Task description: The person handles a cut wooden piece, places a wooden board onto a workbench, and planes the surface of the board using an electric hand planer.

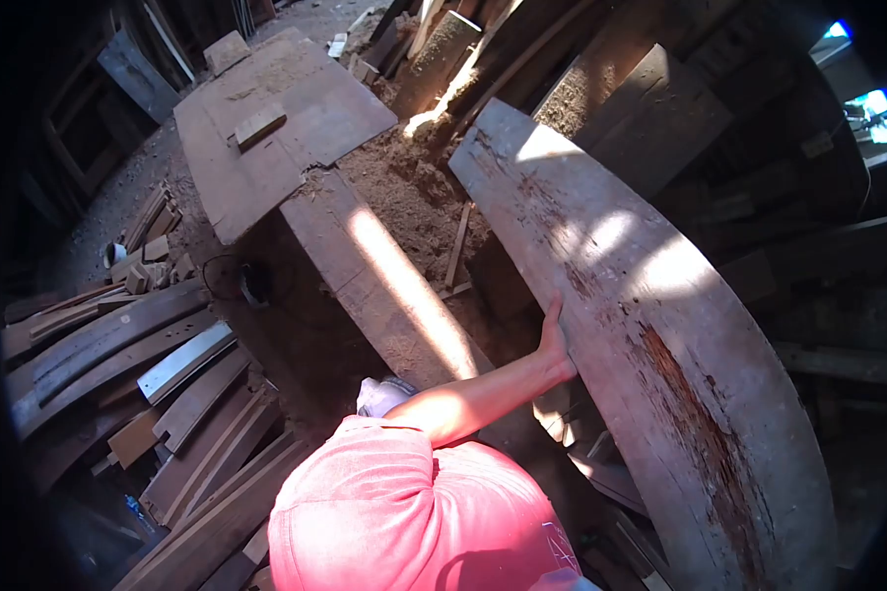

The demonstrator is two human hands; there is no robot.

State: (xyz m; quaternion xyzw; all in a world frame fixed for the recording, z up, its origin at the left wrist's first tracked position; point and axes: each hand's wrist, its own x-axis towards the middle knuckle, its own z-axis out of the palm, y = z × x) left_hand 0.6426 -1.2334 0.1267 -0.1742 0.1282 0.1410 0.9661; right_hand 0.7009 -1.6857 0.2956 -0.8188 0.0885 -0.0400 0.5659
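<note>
A broad, weathered wooden slab (pixel 650 295) with one curved edge stands tilted on the right, a dark rotten split running down its lower half. My left hand (pixel 556 350) grips the slab's inner edge, the thumb pointing up along it and the other fingers mostly hidden. That bare forearm reaches across from the pink sleeve. My right hand is out of sight. Just left of the forearm is a long, flat plank (pixel 365 266) crossed by a strip of sunlight. A pale greyish thing (pixel 382 396), too covered to name, shows beside the sleeve.
Wide boards (pixel 266 128) dusted with sawdust carry a small wood block (pixel 260 127). Heaped sawdust (pixel 404 197) lies between plank and slab. Stacked curved timber pieces (pixel 118 340) crowd the left; more boards (pixel 650 118) lean behind the slab. A dark cable (pixel 229 276) lies near the plank.
</note>
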